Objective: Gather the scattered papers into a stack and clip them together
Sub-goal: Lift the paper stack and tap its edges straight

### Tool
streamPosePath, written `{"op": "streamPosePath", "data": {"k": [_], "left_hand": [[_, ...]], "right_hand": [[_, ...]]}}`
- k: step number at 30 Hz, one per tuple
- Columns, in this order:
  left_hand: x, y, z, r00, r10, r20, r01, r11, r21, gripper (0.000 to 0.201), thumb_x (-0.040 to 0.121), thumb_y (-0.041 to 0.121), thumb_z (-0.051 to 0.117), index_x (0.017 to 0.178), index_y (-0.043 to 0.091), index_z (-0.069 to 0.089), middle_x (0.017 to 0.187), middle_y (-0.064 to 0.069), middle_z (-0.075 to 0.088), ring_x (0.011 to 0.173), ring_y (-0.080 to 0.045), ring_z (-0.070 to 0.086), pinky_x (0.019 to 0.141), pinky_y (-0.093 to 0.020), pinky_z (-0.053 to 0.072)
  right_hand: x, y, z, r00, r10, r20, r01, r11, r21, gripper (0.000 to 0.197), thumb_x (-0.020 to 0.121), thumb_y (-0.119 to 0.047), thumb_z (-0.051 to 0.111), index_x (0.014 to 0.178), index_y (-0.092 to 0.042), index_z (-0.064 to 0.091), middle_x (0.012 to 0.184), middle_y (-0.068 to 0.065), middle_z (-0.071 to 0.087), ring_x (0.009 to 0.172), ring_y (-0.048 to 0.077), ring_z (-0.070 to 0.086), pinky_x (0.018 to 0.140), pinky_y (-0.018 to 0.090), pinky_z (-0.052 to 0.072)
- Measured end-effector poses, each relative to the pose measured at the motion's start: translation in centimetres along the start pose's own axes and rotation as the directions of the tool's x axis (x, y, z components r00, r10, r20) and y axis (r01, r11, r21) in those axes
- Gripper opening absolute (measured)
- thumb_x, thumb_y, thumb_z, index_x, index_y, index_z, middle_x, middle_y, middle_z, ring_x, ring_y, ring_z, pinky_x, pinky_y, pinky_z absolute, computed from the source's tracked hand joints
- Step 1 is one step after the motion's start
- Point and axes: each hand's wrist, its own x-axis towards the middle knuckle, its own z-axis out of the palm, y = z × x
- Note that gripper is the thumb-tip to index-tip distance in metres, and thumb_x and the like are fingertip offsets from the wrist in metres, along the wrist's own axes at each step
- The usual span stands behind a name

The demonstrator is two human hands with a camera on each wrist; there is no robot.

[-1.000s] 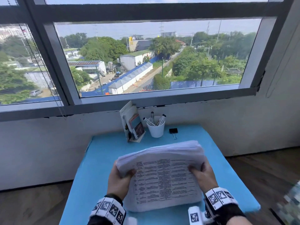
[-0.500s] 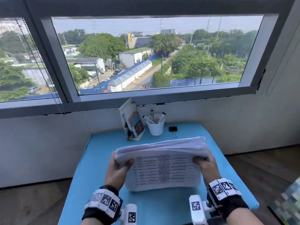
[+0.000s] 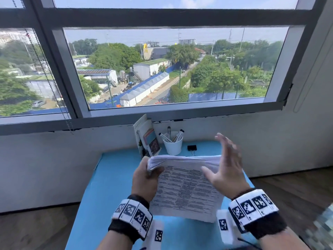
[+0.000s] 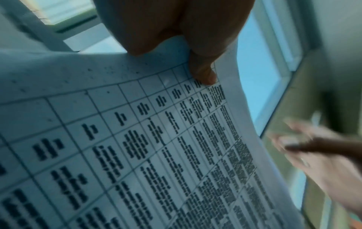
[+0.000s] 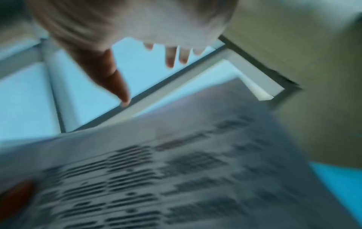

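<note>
A thick stack of printed papers [image 3: 185,188] stands on its lower edge on the blue table [image 3: 108,186], tilted toward me. My left hand [image 3: 146,175] grips its upper left corner, thumb on the printed front sheet [image 4: 176,139]. My right hand [image 3: 225,163] is off the stack, fingers spread and blurred, above its right edge; in the right wrist view the spread right hand [image 5: 149,62] hovers over the papers [image 5: 176,170]. A black binder clip [image 3: 192,147] lies on the table behind the stack, right of the cup.
A white cup of markers [image 3: 173,144] and a stand of leaflets [image 3: 147,138] sit at the table's back edge by the wall, under a wide window. Wooden floor shows on both sides of the table.
My right hand has let go of the stack's right edge and lifted with fingers spread. The left hand keeps hold, and the stack has tipped more upright.
</note>
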Motion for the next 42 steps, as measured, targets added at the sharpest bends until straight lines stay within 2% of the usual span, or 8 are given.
{"op": "streamPosePath", "data": {"k": [3,6,10,12,16,25,34,42], "left_hand": [[0.6,3.7,1.2,0.974,0.213,0.072,-0.220,0.968,0.124,0.019,0.080,0.015,0.070,0.078,0.015,0.051,0.067,-0.001,0.059,0.061,-0.015,0.051,0.058,-0.024,0.043],[1.1,5.3,0.9,0.945,0.292,0.145,-0.314,0.936,0.160,0.016,0.078,0.030,0.068,0.085,0.024,0.055,0.073,0.005,0.064,0.066,-0.015,0.058,0.062,-0.035,0.050],[1.9,3.5,-2.2,0.999,0.040,0.022,-0.046,0.890,0.454,0.056,0.061,0.050,0.074,0.108,0.029,0.051,0.091,0.011,0.058,0.087,-0.014,0.051,0.083,-0.034,0.041],[1.8,3.0,-3.3,0.985,-0.173,-0.006,0.172,0.973,0.152,0.074,0.055,0.040,0.083,0.115,0.027,0.042,0.101,0.006,0.054,0.093,-0.016,0.053,0.075,-0.028,0.049],[1.8,3.4,-2.6,0.970,-0.235,0.062,0.234,0.834,-0.500,0.056,0.063,0.009,0.084,0.109,0.010,0.052,0.099,-0.017,0.064,0.085,-0.024,0.065,0.069,-0.035,0.059],[0.6,0.8,-0.8,0.932,-0.272,0.238,0.334,0.900,-0.281,0.066,0.067,0.001,0.079,0.118,0.018,0.041,0.111,-0.007,0.061,0.098,-0.018,0.064,0.069,-0.020,0.055],[1.3,0.7,-0.2,0.956,-0.210,0.203,0.273,0.888,-0.369,0.102,0.032,0.057,0.089,0.116,0.017,0.047,0.110,-0.010,0.064,0.095,-0.016,0.068,0.072,-0.021,0.055],[1.7,0.9,-0.5,0.957,-0.193,0.219,0.274,0.854,-0.443,0.056,0.069,-0.007,0.076,0.117,0.008,0.052,0.106,-0.015,0.063,0.096,-0.023,0.061,0.070,-0.021,0.055]], "right_hand": [[1.6,-2.8,-0.1,0.924,-0.069,0.376,0.113,0.989,-0.098,0.052,0.076,-0.033,0.066,0.125,-0.031,0.047,0.114,-0.004,0.062,0.111,0.020,0.054,0.094,0.033,0.042],[2.0,-2.4,-0.2,0.943,0.008,0.332,0.012,0.998,-0.058,0.020,0.075,-0.035,0.070,0.091,-0.025,0.063,0.075,-0.003,0.066,0.077,0.024,0.062,0.069,0.034,0.050],[1.4,0.1,-0.2,0.968,0.173,0.184,-0.223,0.926,0.305,0.018,0.068,-0.024,0.079,0.079,-0.021,0.065,0.063,-0.001,0.064,0.061,0.023,0.057,0.061,0.034,0.050],[1.3,0.3,-0.3,0.940,0.254,0.228,-0.340,0.740,0.581,0.019,0.066,-0.009,0.082,0.071,-0.011,0.064,0.062,0.005,0.061,0.059,0.020,0.053,0.056,0.030,0.048],[1.1,0.1,0.9,0.904,0.288,0.316,-0.422,0.486,0.765,0.041,0.048,-0.028,0.086,0.078,-0.009,0.065,0.077,0.013,0.067,0.074,0.026,0.061,0.074,0.045,0.054],[-1.7,2.9,4.6,0.815,0.422,0.398,-0.552,0.355,0.754,0.050,0.054,-0.008,0.070,0.101,-0.017,0.056,0.097,0.013,0.066,0.089,0.031,0.062,0.081,0.042,0.051],[-0.6,3.3,4.6,0.836,0.397,0.379,-0.496,0.251,0.831,0.058,0.054,0.001,0.060,0.111,-0.005,0.048,0.091,0.017,0.061,0.075,0.026,0.062,0.060,0.033,0.055],[0.1,2.8,4.3,0.845,0.377,0.380,-0.477,0.210,0.853,0.047,0.052,0.001,0.053,0.098,-0.009,0.055,0.078,0.010,0.065,0.067,0.021,0.063,0.049,0.025,0.052]]}}
